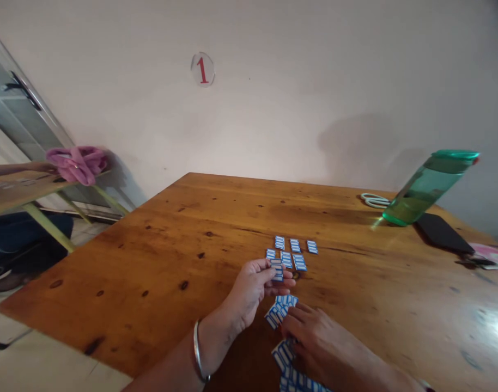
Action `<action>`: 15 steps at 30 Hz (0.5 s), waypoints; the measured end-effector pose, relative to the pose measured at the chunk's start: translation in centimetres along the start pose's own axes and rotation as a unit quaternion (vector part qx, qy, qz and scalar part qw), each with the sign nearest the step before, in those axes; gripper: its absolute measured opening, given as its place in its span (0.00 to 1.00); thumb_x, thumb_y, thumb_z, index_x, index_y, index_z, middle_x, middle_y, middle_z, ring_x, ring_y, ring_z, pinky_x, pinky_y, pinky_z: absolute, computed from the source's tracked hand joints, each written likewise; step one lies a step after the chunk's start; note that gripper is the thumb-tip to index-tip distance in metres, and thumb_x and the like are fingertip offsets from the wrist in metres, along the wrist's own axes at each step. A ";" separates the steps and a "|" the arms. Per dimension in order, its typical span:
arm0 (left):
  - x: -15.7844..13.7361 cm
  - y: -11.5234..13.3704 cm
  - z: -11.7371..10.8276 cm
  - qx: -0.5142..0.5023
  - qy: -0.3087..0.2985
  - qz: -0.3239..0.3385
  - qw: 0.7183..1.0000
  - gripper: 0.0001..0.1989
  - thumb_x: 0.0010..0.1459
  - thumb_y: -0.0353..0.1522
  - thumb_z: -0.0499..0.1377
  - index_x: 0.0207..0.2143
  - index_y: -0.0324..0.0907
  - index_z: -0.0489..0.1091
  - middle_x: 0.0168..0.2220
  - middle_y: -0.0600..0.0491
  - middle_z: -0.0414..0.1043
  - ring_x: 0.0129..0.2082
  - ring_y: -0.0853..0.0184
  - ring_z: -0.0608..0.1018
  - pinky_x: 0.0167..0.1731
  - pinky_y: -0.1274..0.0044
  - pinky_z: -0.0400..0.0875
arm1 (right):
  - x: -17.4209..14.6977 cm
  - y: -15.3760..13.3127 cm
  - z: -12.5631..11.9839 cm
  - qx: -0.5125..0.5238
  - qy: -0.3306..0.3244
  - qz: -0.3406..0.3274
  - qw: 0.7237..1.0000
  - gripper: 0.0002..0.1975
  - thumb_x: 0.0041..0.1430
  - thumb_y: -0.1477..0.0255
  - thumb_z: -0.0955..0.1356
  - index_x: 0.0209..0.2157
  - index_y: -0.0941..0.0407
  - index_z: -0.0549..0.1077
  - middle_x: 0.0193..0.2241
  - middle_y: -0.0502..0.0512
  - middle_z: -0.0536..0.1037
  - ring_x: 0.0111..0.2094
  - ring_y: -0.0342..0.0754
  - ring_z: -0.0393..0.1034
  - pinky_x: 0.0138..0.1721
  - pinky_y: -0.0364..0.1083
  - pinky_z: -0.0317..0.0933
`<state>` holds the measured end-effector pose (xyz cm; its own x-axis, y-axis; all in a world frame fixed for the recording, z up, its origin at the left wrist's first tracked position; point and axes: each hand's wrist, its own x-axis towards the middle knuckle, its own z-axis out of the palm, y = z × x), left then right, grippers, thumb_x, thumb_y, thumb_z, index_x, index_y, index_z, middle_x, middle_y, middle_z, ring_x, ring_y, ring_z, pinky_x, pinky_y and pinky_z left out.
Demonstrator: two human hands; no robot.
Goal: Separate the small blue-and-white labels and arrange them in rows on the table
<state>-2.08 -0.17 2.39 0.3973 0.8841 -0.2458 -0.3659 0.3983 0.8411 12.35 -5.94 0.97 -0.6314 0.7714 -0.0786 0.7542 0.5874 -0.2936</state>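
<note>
My left hand (257, 286) pinches a small blue-and-white card (277, 269) between thumb and fingers, above the table. Just beyond it, several similar cards (299, 262) lie in two short rows on the wood, one partly behind my hand. Nearer to me is a loose, overlapping heap of the same cards (279, 311). My right hand (308, 340) reaches over that heap with its fingers curled down and together; their tips are hidden, so what they grip cannot be made out. More cards (296, 378) spread beneath my right wrist at the bottom edge.
On the right of the wooden table (171, 239) stand a green bottle (429, 188), a black flat case (443, 233), keys (480, 261) and a white cable loop (375, 201). At left, another person's arm (16, 170) rests on a second table beside a pink fluffy item (79, 163).
</note>
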 end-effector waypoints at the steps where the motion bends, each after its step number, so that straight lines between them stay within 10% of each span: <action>1: 0.0 0.0 0.0 -0.001 0.003 0.000 1.000 0.07 0.48 0.30 0.59 0.29 0.34 0.70 0.30 0.45 0.75 0.30 0.64 0.77 0.31 0.74 0.69 | 0.0 0.0 -0.3 0.013 -0.001 -0.003 1.000 0.07 0.46 0.78 0.66 0.31 0.58 0.70 0.33 0.56 0.74 0.34 0.51 0.66 0.32 0.46 0.59; 7: 0.1 -0.2 0.2 -0.020 0.016 -0.002 1.000 0.07 0.46 0.30 0.60 0.28 0.34 0.70 0.30 0.45 0.75 0.30 0.64 0.77 0.31 0.74 0.69 | -0.2 0.1 -3.4 0.236 0.131 0.058 0.961 0.11 0.57 0.74 0.60 0.26 0.55 0.72 0.27 0.52 0.73 0.30 0.44 0.66 0.30 0.42 0.58; 15: 0.1 -0.8 0.4 -0.031 0.001 -0.016 0.999 0.09 0.44 0.32 0.62 0.29 0.35 0.72 0.26 0.49 0.74 0.24 0.69 0.74 0.28 0.77 0.67 | 2.1 1.6 -2.1 0.551 0.260 0.207 0.765 0.16 0.43 0.59 0.69 0.19 0.58 0.69 0.18 0.49 0.70 0.22 0.43 0.61 0.25 0.42 0.56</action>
<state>-1.45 -0.45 1.90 0.4077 0.8714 -0.2728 -0.4050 0.4403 0.8013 12.58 -2.83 2.37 -0.0061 0.9971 -0.0756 0.0787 -0.0749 -0.9941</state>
